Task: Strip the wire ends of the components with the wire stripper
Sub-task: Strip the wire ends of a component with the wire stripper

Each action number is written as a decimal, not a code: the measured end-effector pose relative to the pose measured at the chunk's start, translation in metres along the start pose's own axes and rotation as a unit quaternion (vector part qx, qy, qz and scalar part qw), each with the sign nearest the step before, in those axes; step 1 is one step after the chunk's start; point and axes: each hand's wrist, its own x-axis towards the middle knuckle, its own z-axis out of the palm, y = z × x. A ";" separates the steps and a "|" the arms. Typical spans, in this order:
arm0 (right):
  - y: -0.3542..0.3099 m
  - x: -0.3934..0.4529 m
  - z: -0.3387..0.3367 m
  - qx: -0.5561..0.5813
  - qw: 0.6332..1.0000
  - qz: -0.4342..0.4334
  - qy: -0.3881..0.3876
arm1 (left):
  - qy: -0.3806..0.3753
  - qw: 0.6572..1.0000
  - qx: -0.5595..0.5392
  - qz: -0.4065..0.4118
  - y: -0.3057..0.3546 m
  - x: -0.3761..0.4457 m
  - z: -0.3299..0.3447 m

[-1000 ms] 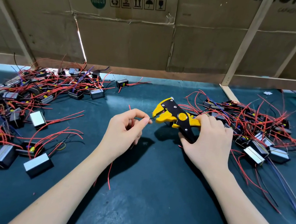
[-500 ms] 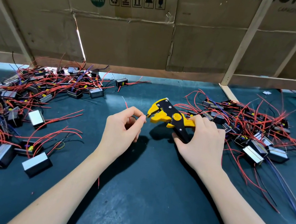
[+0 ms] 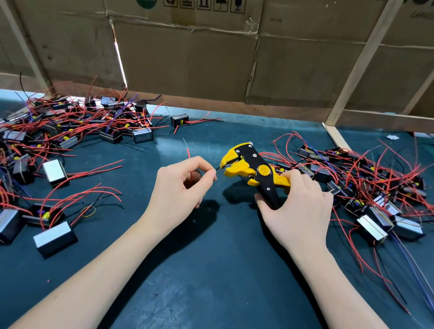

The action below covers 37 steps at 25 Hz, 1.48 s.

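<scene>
At the centre of the frame the left hand (image 3: 181, 184) is pinching a thin wire (image 3: 187, 150) between thumb and forefinger, its dark tip pointing at the mouth of the wire stripper (image 3: 251, 171). The right hand (image 3: 297, 214) is gripping the stripper's handles just right of centre. Components (image 3: 55, 173) with red leads are lying in heaps at the left and right of the dark mat (image 3: 204, 290).

Your left hand (image 3: 181, 184) and right hand (image 3: 297, 208) sit mid-table (image 3: 204, 290), the stripper (image 3: 252, 170) between them. One component pile (image 3: 43, 142) lies to your left, another (image 3: 371, 188) to your right. Cardboard (image 3: 199, 56) stands behind.
</scene>
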 end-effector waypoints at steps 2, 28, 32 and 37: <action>0.001 0.000 0.000 -0.017 1.000 -0.002 -0.009 | 0.005 1.000 -0.001 0.009 0.001 -0.001 -0.001; -0.002 -0.001 -0.004 -0.054 0.992 -0.094 0.066 | -0.004 0.998 0.060 -0.008 0.005 -0.001 0.001; -0.002 -0.001 -0.004 -0.053 0.992 -0.099 0.058 | -0.007 0.997 0.077 -0.007 0.004 0.000 0.000; -0.002 0.001 -0.007 -0.047 0.994 -0.096 0.036 | -0.015 0.997 0.073 -0.007 0.002 -0.001 -0.001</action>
